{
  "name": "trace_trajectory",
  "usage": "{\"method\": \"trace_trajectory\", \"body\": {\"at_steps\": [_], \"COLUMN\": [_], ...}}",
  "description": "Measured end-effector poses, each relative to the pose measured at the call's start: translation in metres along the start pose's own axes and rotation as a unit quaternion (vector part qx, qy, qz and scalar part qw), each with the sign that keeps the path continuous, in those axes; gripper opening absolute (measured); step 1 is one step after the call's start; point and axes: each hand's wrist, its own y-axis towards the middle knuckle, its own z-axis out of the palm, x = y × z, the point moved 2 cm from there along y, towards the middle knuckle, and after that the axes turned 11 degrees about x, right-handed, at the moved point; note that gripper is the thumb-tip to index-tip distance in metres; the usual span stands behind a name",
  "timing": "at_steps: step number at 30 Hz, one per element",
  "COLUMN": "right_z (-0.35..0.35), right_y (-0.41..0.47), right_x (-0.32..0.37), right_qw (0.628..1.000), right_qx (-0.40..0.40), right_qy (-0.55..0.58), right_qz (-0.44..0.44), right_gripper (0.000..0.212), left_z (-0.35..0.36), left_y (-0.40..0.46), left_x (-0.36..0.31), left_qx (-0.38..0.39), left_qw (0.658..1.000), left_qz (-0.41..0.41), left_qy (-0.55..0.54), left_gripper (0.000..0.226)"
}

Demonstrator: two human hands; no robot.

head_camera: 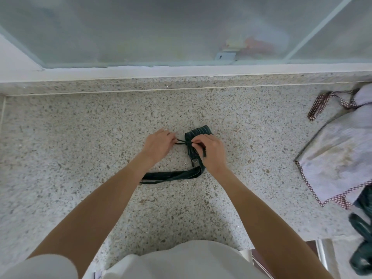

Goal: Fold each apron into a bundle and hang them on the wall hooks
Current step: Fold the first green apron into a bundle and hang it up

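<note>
The dark bundle (198, 135) lies mid-counter (80, 137). The left hand (159, 144) pinches a thin tie (181, 142) pulled leftward. The right hand (211, 151) pinches the tie at the bundle. A strap (171, 176) trails toward the person. A lilac apron (338, 156) lies well apart, right.

On the speckled counter (80, 137) my left hand (158, 144) pinches a thin tie (181, 142) pulled toward nine o'clock from the dark green bundle (198, 133), my right hand (211, 152) pinches its knot, the strap (171, 176) trails toward seven o'clock, and a lilac apron (338, 158) lies at three o'clock.
</note>
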Motion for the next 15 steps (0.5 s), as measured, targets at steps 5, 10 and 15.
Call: {"method": "trace_trajectory", "body": {"at_steps": [5, 10, 15], "right_z": [-0.007, -0.016, -0.025], "right_y": [-0.010, -0.022, -0.023], "right_x": [-0.004, -0.004, 0.001], "right_qw": [0.993, 0.978, 0.948], "right_qx": [-0.002, -0.014, 0.024], "right_qy": [0.049, 0.135, 0.228], "right_qz": [0.103, 0.160, 0.220], "right_gripper": [0.006, 0.006, 0.021], "left_z": [0.000, 0.000, -0.003], "left_y": [-0.004, -0.016, -0.022], "left_x": [0.010, 0.016, 0.001], "left_qx": [0.004, -0.029, 0.008], "left_qw": [1.000, 0.996, 0.998], "left_qz": [0.021, 0.079, -0.051], "left_qy": [-0.001, 0.025, -0.045], "left_gripper": [0.024, 0.015, 0.027]}}
